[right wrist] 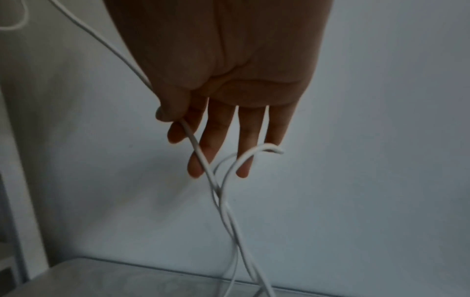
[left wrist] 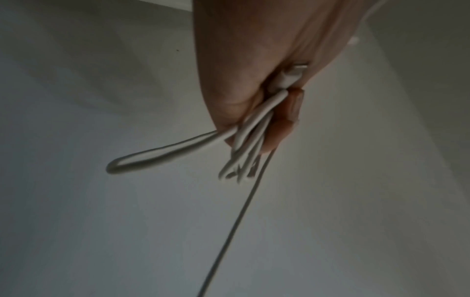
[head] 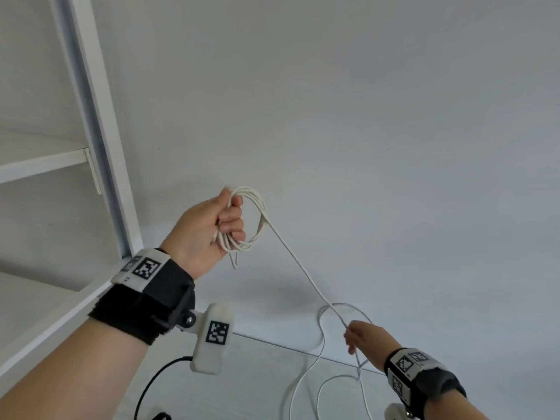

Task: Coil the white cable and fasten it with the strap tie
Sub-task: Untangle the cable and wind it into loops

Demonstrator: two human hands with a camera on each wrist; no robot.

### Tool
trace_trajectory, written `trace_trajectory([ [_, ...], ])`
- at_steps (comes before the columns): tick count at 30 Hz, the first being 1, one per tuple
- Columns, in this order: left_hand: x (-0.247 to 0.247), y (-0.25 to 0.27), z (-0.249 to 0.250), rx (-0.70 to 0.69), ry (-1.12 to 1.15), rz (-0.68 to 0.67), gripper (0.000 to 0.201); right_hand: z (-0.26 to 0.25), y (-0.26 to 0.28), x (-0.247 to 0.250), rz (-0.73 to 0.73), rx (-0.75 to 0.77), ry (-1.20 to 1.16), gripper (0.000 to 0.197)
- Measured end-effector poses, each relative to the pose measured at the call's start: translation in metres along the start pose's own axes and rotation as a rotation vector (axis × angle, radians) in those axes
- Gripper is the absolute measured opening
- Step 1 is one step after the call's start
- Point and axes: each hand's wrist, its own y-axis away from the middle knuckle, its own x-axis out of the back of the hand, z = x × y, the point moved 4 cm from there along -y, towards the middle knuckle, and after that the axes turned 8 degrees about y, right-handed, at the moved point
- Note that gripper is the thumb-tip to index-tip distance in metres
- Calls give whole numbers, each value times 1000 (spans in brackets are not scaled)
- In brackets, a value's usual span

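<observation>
My left hand (head: 225, 221) is raised in front of the wall and grips several loops of the white cable (head: 260, 221) in a closed fist. In the left wrist view the loops (left wrist: 244, 140) stick out below the curled fingers, with a white connector (left wrist: 289, 77) tucked in the palm of the left hand (left wrist: 254, 96). From the coil a taut strand (head: 303, 269) runs down and right to my right hand (head: 349, 334). In the right wrist view the right hand (right wrist: 169, 122) pinches the cable (right wrist: 197, 149) between thumb and forefinger, the other fingers straight. No strap tie shows.
A white shelf unit (head: 100, 153) stands at the left against the plain wall. Loose cable (head: 321, 344) hangs in loops below my right hand toward a grey surface (head: 257, 386). A black wire (head: 151, 384) trails from the left wrist camera.
</observation>
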Motion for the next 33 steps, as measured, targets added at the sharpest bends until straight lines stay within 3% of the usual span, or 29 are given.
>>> trace_trajectory([
  [4, -5, 2, -25, 23, -92, 18, 31, 6, -3, 6, 79, -50, 41, 32],
  [9, -1, 0, -42, 42, -94, 49, 31, -20, 9, 19, 365, 36, -527, 30],
  [11, 0, 0, -46, 33, -112, 64, 32, -32, 13, 26, 430, 49, -621, 35],
  [14, 0, 1, -50, 13, -142, 77, 32, -45, 17, 38, 486, 93, -432, 35],
  [18, 0, 3, -50, 2, -188, 80, 30, -58, 16, 33, 261, 154, 105, 49],
  [20, 0, 5, -48, -10, -185, 76, 30, -60, 17, 28, 187, 171, 236, 57],
  [24, -2, 5, -49, -23, -248, 25, 29, -69, 22, 21, 166, 269, 255, 60],
  [29, 9, 6, -64, -21, -760, 68, 27, -86, 32, 36, 263, 414, 182, 57],
  [33, 18, 10, -71, 29, -984, 23, 26, -100, 38, 53, 369, 521, 74, 55],
])
